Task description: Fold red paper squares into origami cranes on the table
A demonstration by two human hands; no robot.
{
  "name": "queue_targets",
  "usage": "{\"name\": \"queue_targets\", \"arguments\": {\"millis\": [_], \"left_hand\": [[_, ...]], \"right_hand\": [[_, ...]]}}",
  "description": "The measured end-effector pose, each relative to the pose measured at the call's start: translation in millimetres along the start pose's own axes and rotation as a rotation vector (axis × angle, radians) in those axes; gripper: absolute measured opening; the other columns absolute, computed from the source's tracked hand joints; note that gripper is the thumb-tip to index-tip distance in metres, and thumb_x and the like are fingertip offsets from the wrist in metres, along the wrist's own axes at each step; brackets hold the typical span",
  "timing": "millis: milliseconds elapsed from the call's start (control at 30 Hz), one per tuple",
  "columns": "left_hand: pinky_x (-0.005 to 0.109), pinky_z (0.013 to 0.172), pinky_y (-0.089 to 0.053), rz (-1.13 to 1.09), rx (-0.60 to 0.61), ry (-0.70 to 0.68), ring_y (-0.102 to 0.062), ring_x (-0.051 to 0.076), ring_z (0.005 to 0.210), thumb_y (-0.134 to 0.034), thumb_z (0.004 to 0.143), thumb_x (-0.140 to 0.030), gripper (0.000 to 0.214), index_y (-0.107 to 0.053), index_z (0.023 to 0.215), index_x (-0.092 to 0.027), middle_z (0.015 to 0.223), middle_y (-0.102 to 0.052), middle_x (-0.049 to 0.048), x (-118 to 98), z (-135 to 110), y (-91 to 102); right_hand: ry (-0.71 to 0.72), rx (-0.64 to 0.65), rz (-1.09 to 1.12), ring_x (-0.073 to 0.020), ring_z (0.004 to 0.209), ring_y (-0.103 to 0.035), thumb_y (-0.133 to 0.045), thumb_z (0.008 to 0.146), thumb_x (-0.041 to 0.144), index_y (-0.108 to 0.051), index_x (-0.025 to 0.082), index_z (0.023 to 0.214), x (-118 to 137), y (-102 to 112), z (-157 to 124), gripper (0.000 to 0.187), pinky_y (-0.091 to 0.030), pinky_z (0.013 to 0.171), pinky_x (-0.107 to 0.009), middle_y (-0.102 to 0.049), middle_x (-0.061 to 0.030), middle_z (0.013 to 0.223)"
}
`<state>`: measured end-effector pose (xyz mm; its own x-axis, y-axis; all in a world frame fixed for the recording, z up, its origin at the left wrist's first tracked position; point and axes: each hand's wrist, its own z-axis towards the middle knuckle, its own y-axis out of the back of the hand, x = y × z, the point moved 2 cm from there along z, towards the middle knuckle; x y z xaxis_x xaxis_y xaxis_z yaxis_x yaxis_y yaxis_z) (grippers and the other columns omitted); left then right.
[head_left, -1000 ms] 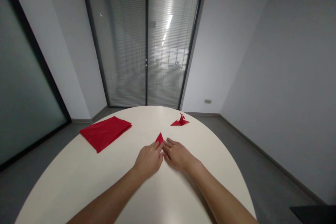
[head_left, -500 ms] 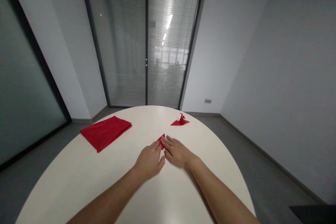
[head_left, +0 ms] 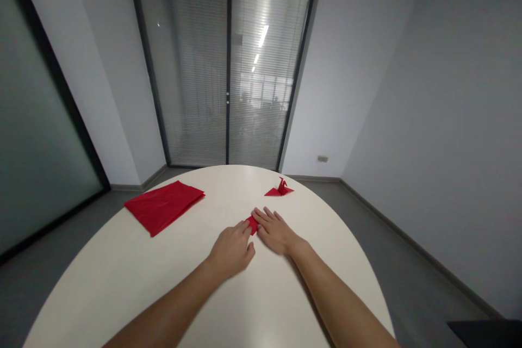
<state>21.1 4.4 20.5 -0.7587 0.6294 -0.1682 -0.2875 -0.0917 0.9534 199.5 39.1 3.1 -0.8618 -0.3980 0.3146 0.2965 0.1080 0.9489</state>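
A small folded piece of red paper (head_left: 252,225) lies flat on the white table between my hands, partly covered by fingers. My left hand (head_left: 231,250) rests its fingertips on the paper's left side, thumb held apart, fingers stretched forward. From the other side, my right hand (head_left: 275,231) lies flat with spread fingers, touching the paper's upper right edge. Beyond my right hand stands a finished red paper crane (head_left: 281,188), its wings spread.
A stack of red paper sheets (head_left: 165,205) lies at the left of the round white table (head_left: 122,283). Past the far edge are a glass door with blinds (head_left: 196,92) and grey walls. A dark object (head_left: 487,333) shows at the lower right.
My right hand has shifted slightly up and flattened, its fingers spreading wider at the paper's far edge. The left hand stays nearly in place; more of the paper's middle shows.
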Motion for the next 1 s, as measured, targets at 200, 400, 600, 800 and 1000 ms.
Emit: {"name": "queue_targets", "arguments": {"millis": [200,400,600,800,1000], "left_hand": [[0.042,0.103,-0.05,0.02,0.006,0.007,-0.06,0.029,0.124,-0.047,0.093,-0.02,0.038,-0.063,0.125,-0.012,0.136,-0.062,0.0166,1,-1,-0.7],[0.036,0.092,-0.053,-0.011,-0.006,0.03,-0.068,0.023,0.098,-0.047,0.094,-0.021,0.033,-0.063,0.122,-0.016,0.13,-0.061,0.0129,2,-1,0.1],[0.034,0.094,-0.053,-0.04,-0.013,0.014,-0.067,0.022,0.099,-0.045,0.094,-0.02,0.032,-0.065,0.119,-0.017,0.123,-0.062,0.0113,5,-1,-3.3],[0.038,0.102,-0.05,-0.038,-0.041,0.013,-0.063,0.026,0.114,-0.049,0.091,-0.018,0.039,-0.062,0.128,-0.019,0.128,-0.064,0.0117,5,0,-4.7],[0.042,0.103,-0.049,-0.001,-0.05,0.017,-0.058,0.029,0.121,-0.051,0.091,-0.017,0.038,-0.064,0.126,-0.019,0.128,-0.065,0.0126,4,0,-1.8]], "right_hand": [[-0.16,-0.096,0.037,-0.0335,0.155,-0.017,-0.027,0.106,0.048,-0.036,0.016,0.157,-3,4,-4,0.061,-0.014,0.124,-0.057,-0.03,-0.0115,0.165],[-0.15,-0.229,0.109,-0.0326,0.146,-0.037,-0.039,0.105,0.044,-0.057,0.019,0.141,-3,5,-2,0.048,-0.023,0.119,-0.059,-0.048,-0.0141,0.155],[-0.019,-0.44,0.297,-0.0256,0.116,-0.061,-0.054,0.098,0.032,-0.067,0.017,0.122,-5,5,4,0.031,-0.043,0.106,-0.041,-0.07,-0.0122,0.121],[0.012,-0.393,0.542,-0.0201,0.085,-0.066,-0.07,0.082,0.023,-0.067,0.018,0.118,-12,-6,10,0.036,-0.051,0.077,-0.031,-0.073,-0.0059,0.098],[0.031,-0.352,0.67,-0.0168,0.074,-0.063,-0.067,0.08,0.018,-0.067,0.017,0.118,-18,-12,13,0.038,-0.049,0.072,-0.028,-0.072,-0.0023,0.086]]}}
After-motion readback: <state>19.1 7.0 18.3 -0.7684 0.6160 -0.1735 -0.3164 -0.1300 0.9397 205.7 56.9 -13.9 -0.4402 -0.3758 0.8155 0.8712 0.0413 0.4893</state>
